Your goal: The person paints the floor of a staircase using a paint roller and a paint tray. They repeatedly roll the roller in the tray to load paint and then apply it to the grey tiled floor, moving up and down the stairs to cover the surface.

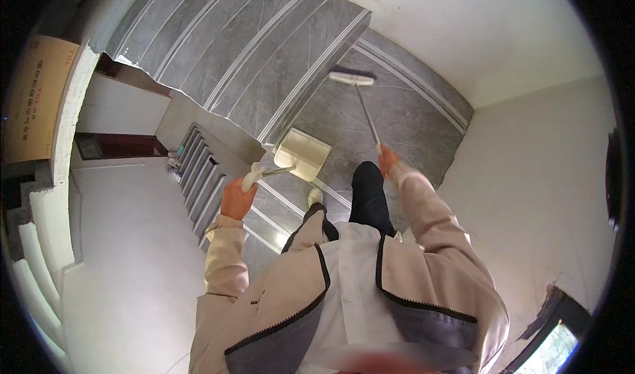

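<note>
My left hand (239, 198) grips the pale handle of a long-handled dustpan (303, 155). The cream pan rests on the grey tiled landing, close to the corner of a stair step. My right hand (388, 160) is closed around the stick of a broom (351, 78). The broom's white head with dark bristles lies on the landing further ahead, near the foot of the step. Pan and broom head are apart. Any dirt on the tiles is too small to make out.
Grey tiled stairs (248, 41) rise at the upper left; another flight (201, 175) lies at lower left. White walls (526, 175) bound the landing on the right. A cardboard box (39, 101) stands at the far left edge. My shoe (315, 197) is near the striped step edge.
</note>
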A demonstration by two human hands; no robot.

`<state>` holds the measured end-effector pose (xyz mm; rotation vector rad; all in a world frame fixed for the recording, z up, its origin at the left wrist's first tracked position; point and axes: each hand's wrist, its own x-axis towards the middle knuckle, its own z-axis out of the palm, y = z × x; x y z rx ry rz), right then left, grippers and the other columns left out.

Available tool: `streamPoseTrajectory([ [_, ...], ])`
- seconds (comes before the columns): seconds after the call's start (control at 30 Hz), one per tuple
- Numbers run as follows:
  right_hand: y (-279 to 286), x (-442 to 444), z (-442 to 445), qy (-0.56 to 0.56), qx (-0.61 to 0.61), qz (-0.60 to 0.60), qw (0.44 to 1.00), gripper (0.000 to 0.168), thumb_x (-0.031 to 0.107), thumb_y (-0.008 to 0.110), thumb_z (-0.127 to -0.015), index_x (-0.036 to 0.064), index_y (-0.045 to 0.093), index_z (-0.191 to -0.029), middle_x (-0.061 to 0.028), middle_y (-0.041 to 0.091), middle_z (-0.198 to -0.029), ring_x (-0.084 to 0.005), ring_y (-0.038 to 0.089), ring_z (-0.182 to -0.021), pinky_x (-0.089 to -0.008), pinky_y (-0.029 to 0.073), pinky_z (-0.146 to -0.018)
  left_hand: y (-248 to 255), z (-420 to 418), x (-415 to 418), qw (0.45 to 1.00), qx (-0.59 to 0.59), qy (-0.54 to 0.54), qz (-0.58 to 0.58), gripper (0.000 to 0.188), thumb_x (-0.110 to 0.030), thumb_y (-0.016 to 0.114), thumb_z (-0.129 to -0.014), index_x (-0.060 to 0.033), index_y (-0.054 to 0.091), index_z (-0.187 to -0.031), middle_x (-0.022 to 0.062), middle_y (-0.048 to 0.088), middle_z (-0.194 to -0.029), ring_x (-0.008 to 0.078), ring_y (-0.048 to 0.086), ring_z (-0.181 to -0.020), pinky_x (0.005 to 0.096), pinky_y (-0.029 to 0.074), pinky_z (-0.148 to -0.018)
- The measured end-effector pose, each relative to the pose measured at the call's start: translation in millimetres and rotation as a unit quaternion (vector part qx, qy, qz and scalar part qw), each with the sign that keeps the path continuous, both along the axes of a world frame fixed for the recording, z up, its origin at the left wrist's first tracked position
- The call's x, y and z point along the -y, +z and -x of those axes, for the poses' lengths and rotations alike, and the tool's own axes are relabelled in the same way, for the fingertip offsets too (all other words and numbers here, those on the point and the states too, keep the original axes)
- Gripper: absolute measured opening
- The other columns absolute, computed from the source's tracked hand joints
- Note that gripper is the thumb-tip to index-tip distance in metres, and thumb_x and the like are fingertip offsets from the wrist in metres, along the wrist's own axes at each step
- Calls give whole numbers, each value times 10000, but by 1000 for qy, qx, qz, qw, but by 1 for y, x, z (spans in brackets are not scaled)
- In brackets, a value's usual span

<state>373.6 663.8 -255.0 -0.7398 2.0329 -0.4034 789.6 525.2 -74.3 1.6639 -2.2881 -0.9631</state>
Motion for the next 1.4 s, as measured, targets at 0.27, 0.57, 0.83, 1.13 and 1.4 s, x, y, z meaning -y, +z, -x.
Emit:
streamPoseTrajectory([
  [0.27, 104, -137, -60, -216, 218, 1, 952, 461, 182, 446, -890, 138, 371, -1342, -27, 475, -610, -127, 425, -418, -288, 363, -369, 6, -82, -22, 1000, 25, 4, 17, 250, -226, 638, -726, 20, 608, -759, 230, 581, -685, 400, 579, -683, 447, 448, -590],
  [0.57, 35, -58, -97, -134, 74, 20, 988, 366, 181, 425, -891, 55, 447, -1235, -58, 478, -540, -166, 460, -400, -323, 373, -349, 27, -190, -65, 997, 32, 64, -28, 206, -176, 643, -714, 23, 590, -709, 218, 572, -657, 379, 571, -619, 412, 435, -548],
  [0.83, 15, -119, -165, 134, -12, -34, 990, 451, 218, 417, -868, 68, 380, -1292, -264, 602, -836, -403, 602, -782, -481, 466, -687, -28, -222, -96, 989, 96, 111, -17, 170, -164, 615, -695, 3, 598, -721, 234, 589, -739, 408, 576, -703, 458, 461, -615],
  [1.13, 150, -186, -144, 25, 262, -142, 954, 498, 242, 456, -886, 188, 337, -1367, -31, 479, -590, -100, 428, -425, -279, 374, -375, -98, -222, -117, 989, 82, 123, -9, 184, -178, 600, -690, -7, 619, -755, 235, 598, -737, 408, 584, -737, 455, 473, -639],
  [1.4, 139, -196, -159, 46, 176, -87, 979, 470, 232, 425, -904, 165, 341, -1361, -14, 453, -556, -106, 406, -414, -286, 371, -373, -102, -225, -150, 988, 101, 117, 23, 184, -183, 623, -687, -27, 632, -785, 216, 611, -776, 399, 587, -756, 458, 479, -659],
])
